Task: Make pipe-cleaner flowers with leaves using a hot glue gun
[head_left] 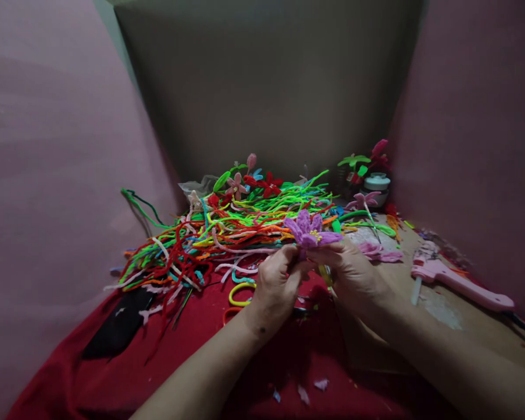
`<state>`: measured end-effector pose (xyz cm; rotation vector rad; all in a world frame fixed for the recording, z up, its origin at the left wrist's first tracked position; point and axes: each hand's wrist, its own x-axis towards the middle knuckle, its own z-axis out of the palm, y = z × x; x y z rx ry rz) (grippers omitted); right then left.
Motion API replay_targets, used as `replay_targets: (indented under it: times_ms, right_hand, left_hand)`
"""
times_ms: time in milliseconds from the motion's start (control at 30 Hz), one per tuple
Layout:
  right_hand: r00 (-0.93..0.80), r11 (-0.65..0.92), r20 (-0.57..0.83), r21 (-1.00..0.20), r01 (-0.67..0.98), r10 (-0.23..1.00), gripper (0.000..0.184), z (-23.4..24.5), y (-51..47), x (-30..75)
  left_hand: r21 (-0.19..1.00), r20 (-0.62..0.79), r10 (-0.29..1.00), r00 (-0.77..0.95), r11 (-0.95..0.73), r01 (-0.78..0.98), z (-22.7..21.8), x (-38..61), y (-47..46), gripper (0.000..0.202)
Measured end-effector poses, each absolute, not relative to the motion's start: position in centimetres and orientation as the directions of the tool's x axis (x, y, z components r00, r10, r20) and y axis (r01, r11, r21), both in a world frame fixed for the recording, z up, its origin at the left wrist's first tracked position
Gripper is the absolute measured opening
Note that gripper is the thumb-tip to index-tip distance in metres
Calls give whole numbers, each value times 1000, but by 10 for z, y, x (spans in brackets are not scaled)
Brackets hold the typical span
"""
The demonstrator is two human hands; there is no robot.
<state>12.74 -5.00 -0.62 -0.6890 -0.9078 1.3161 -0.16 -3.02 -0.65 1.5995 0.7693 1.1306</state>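
A purple pipe-cleaner flower (305, 227) with yellow stamens at its centre is held up between both hands. My left hand (280, 280) is closed around its base, fingertips pinching just below the petals. From the other side my right hand (343, 265) pinches the same flower, thumb and fingers under the right petals. The short base of the flower is mostly hidden by the fingers. Behind the hands spreads a big heap of loose pipe cleaners (262, 216) in green, red, yellow and pink. Scissors with a yellow handle loop (240, 293) lie partly behind my left wrist.
A pink glue gun (461, 283) rests on a cardboard sheet (380, 350) at right. A black phone-like slab (120, 324) lies on the red cloth (70, 385) at left. A lidded jar (376, 185) and finished flowers (269, 185) stand behind. Pink-lit walls flank the table.
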Motion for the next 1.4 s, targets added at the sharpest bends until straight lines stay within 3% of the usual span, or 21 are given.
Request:
replay_targets:
  times_ms: [100,200,300,433,500,567,667,733,833,1000,1200,1300,1400]
  right_hand:
    - [-42,162,199,-886,-434,979,10,-6,-53,129]
    - [-126,127,190,-910,-395,974,17,-4,-57,131]
    - [-220,72,180,-903,-423,959,23,-1,-61,130]
    - [-214,67,187,-880,-469,959,21,3,-64,127]
    - [-147,94,184,-876,-474,972,17,4,-64,127]
    - [-26,171,203,-879,-444,979,12,4,-62,129]
    - [121,270,243,-901,-339,962,13,4,-61,132]
    - [178,301,260,-913,-275,949,9,4,-61,132]
    - [188,349,313,-913,-209,931,5,6,-63,129]
    - [156,369,350,-922,-120,924,8,8,-68,125]
    - [137,309,281,-915,-261,950,11,9,-67,122]
    - [133,278,251,-922,-271,959,18,9,-66,122]
    - [159,281,247,-928,-244,956,16,11,-66,123]
  left_hand:
    - [973,231,888,398,-211,-93,-3,-4,-32,15]
    - [985,128,822,555,-39,-170,2,-9,-30,23]
    - [965,110,718,687,90,-248,2,-13,-26,26]
    - [942,108,669,735,167,-291,2,-12,-25,26]
    - [963,111,693,712,102,-249,5,-11,-26,25]
    - [982,172,774,610,-86,-168,8,-10,-26,21]
    - [886,451,836,312,-462,-42,9,-13,-27,24]
    - [756,639,747,183,-654,33,8,-17,-28,29]
    - [548,804,563,192,-826,128,11,-19,-33,33]
    - [328,884,397,246,-902,279,23,-16,-43,24]
    - [92,931,184,316,-955,283,25,-17,-45,23]
    - [66,934,152,322,-962,263,22,-18,-40,24]
    - [134,921,205,333,-966,222,23,-20,-37,23]
